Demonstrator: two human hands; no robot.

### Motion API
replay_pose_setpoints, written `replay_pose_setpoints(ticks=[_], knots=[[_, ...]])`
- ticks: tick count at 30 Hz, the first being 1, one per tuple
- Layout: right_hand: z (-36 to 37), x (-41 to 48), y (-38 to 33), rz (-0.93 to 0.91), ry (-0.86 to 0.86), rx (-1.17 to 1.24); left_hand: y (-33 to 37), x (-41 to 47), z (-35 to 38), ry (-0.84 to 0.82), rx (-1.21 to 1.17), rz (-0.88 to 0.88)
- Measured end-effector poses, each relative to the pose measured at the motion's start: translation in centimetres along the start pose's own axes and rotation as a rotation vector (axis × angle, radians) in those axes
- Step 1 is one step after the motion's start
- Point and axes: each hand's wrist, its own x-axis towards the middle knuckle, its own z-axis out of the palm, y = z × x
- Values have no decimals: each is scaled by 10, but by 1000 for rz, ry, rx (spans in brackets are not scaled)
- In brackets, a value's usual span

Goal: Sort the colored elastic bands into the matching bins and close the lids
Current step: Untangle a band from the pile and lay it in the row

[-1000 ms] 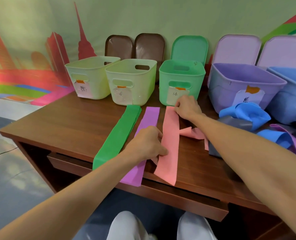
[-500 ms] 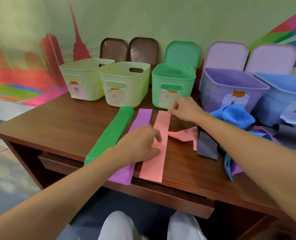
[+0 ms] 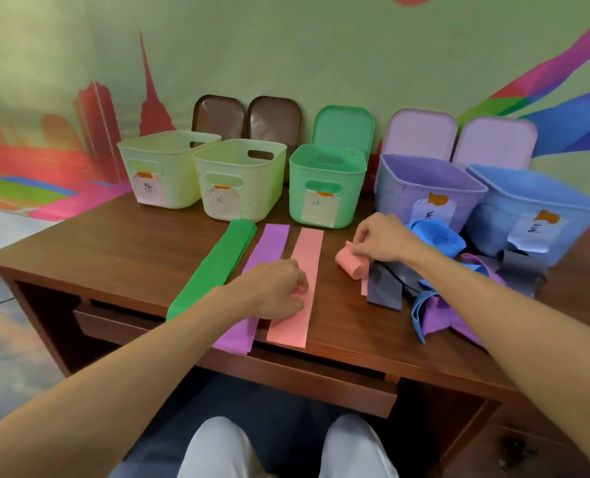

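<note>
The right hand [image 3: 381, 238] has left the far end of the flat pink band [image 3: 298, 284] and moved right to the crumpled pink band [image 3: 350, 263], where its grip now pinches the folded end.

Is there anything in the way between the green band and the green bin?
Nothing visible blocks it. The green band lies flat on the table, its far end just short of the green bin. The bin is open, its lid propped behind it, and both hands are elsewhere.
</note>
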Motion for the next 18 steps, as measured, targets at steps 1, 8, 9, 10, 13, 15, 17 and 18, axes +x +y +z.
replay_pose_setpoints(ticks=[1, 8, 9, 10, 13, 15, 17, 18], knots=[[-4, -1, 4, 39, 53, 23, 0, 1, -1, -13, -10, -7], [-15, -12, 20, 138, 240, 131, 6, 1, 0, 54, 15, 13], [-16, -14, 21, 143, 257, 173, 9, 2, 2, 96, 10, 26], [-17, -15, 23, 149, 281, 230, 12, 4, 4, 142, -9, 40], [-23, -20, 31, 157, 371, 422, 23, 18, 8, 238, -153, 76], [-30, -22, 35, 133, 405, 538, 35, 32, 7, 263, -272, 84], [-41, -21, 39, 83, 447, 646, 48, 46, 3, 298, -382, 67], [-49, -20, 40, 61, 472, 700, 54, 54, 0, 322, -450, 49]])
